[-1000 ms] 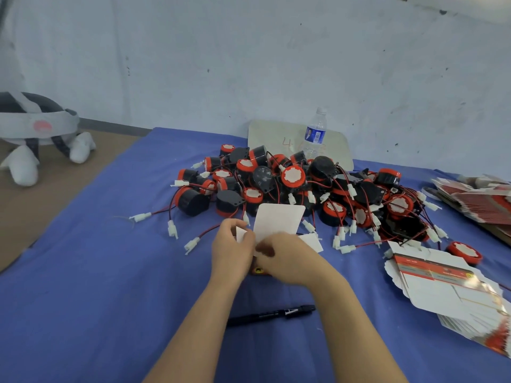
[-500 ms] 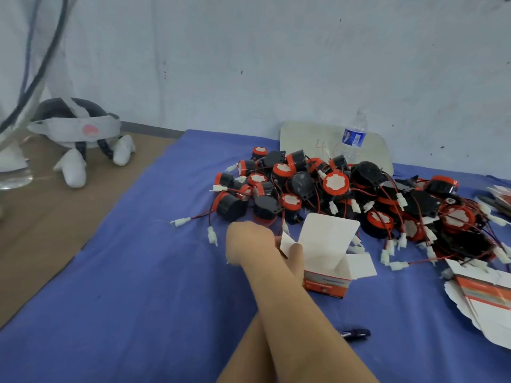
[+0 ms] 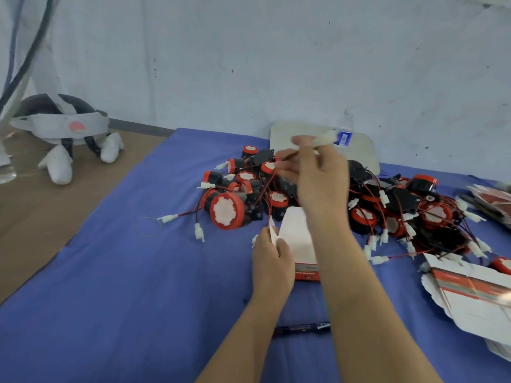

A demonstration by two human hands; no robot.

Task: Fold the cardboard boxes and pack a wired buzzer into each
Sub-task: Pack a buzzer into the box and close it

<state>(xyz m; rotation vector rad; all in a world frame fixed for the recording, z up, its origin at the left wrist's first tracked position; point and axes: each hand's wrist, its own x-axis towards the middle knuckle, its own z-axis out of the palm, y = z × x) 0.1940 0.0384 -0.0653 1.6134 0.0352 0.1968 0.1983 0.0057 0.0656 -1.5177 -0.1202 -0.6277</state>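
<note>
A small white cardboard box (image 3: pixel 300 244) with a red band stands open on the blue cloth (image 3: pixel 138 286), its lid flap up. My left hand (image 3: pixel 272 258) pinches the box's left side flap. My right hand (image 3: pixel 318 178) is raised over the pile of red-and-black wired buzzers (image 3: pixel 392 214) and is closed on a buzzer's thin red-black wire, whose white connector (image 3: pixel 329 136) sticks out above the fingers. One large red-faced buzzer (image 3: pixel 226 210) lies at the pile's left edge; whether it belongs to that wire I cannot tell.
Flat unfolded boxes (image 3: pixel 470 297) are stacked at the right, more (image 3: pixel 492 197) further back. A black pen (image 3: pixel 301 327) lies under my arms. A water bottle (image 3: pixel 344 134) and a white board (image 3: pixel 298 134) stand at the wall. A headset (image 3: pixel 60 125) rests on the brown surface at left.
Both hands were folding the box a second ago. My right hand then left it, reached into the pile and has now lifted up holding a wire. My left hand stays on the box.
</note>
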